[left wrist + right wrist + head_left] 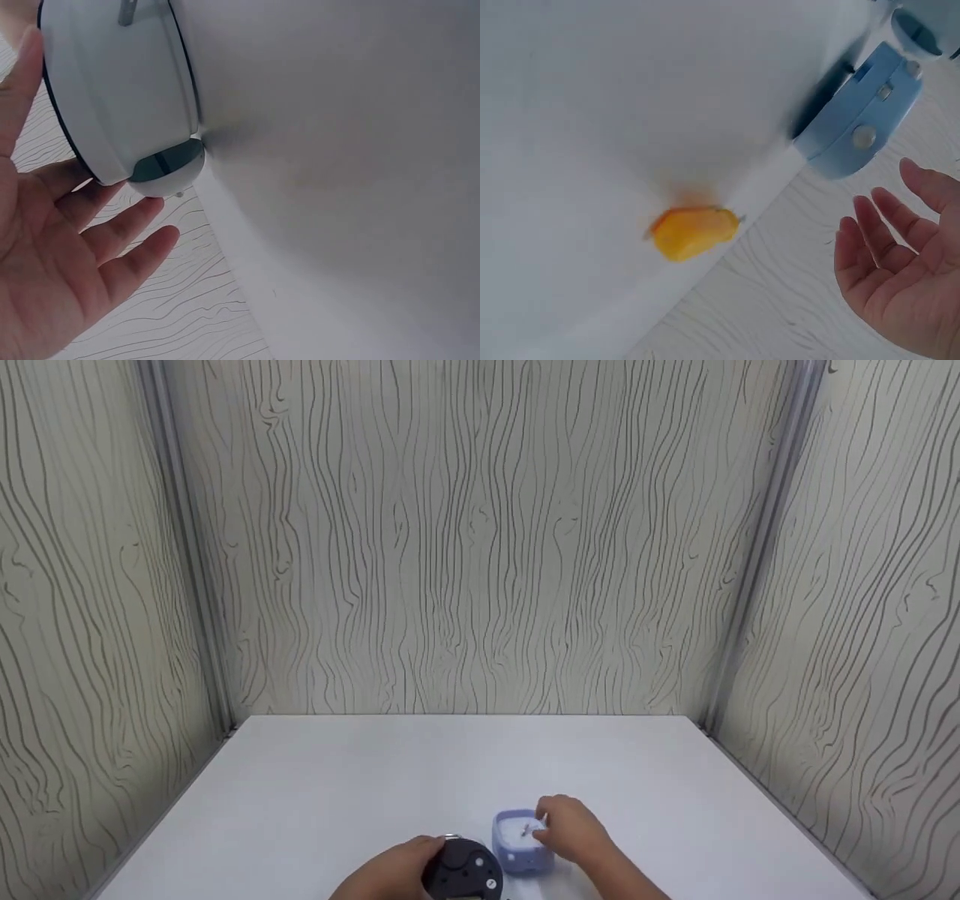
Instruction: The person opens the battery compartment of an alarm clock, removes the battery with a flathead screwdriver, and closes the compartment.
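Note:
A round clock-like thing (463,870) with a dark face and small knobs stands at the table's near edge; in the left wrist view its body (120,90) looks white with a dark rim. My left hand (394,871) is at its left side, fingers (131,251) straight and spread, thumb against the casing. To its right sits a small blue square clock (517,840) with a white face, whose back (859,112) carries small knobs. My right hand (571,829) is at that clock's right edge. In the right wrist view the right hand (900,262) is relaxed and apart from the clock.
The white table (375,780) is boxed in by wood-grain walls (480,547) at the back and both sides. A small orange object (694,231) lies on the table near its edge, seen only in the right wrist view.

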`<state>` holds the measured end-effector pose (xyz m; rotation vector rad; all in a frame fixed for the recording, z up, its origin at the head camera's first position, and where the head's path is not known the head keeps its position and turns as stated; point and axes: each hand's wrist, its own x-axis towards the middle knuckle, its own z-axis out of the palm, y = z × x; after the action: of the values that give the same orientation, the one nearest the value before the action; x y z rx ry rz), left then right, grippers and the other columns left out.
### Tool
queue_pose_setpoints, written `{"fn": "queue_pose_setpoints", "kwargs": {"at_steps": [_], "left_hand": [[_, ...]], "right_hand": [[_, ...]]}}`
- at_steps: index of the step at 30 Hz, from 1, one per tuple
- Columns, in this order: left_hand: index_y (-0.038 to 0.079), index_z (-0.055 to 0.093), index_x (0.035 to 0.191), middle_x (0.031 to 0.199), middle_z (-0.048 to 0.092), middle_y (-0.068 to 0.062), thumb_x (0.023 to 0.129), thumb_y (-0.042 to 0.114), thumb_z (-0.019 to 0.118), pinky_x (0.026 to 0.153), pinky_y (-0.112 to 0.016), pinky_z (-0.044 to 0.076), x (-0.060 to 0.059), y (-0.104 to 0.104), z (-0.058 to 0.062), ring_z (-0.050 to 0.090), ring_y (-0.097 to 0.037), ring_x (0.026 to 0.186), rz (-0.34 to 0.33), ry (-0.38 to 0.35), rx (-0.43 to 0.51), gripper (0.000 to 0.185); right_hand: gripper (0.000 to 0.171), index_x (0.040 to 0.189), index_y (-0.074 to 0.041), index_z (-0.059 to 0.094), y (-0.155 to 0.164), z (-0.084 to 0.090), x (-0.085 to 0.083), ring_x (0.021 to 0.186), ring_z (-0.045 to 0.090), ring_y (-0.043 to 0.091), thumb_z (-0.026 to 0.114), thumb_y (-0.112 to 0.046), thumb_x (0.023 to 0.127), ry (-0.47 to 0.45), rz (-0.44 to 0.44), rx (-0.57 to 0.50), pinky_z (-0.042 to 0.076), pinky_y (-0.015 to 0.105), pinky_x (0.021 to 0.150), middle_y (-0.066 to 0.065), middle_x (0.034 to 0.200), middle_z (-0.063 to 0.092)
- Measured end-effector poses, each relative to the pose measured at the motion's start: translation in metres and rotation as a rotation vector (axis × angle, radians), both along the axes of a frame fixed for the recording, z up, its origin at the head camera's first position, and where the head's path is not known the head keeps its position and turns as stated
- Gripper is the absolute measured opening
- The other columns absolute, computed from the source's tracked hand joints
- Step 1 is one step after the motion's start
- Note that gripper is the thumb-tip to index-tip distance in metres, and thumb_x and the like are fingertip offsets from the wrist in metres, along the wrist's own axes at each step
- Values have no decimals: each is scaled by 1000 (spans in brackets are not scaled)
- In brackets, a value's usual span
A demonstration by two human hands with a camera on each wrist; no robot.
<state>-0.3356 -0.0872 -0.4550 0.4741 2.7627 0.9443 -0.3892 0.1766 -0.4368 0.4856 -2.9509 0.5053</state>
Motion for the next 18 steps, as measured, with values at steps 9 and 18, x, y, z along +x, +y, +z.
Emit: {"fn": "queue_pose_setpoints", "kwargs": {"at_steps": [9,18], "left_hand": [[27,55,113,91,55,13,41,55,77,80,-50,43,-5,-2,0,55,-15,88,-33,-3,14,81],[32,55,108,92,54,14,52,49,77,78,-43,44,-6,-4,-1,53,-11,86,-64,39,-10,62]], "right_hand": [[14,83,-22,62,-53,3,32,71,47,5,67,-30,73,62,268,-56,42,26,64,-14,73,53],[20,90,-28,68,-79,-9,42,74,43,-1,68,-34,71,58,487,-69,37,18,65,-17,77,55]]}}
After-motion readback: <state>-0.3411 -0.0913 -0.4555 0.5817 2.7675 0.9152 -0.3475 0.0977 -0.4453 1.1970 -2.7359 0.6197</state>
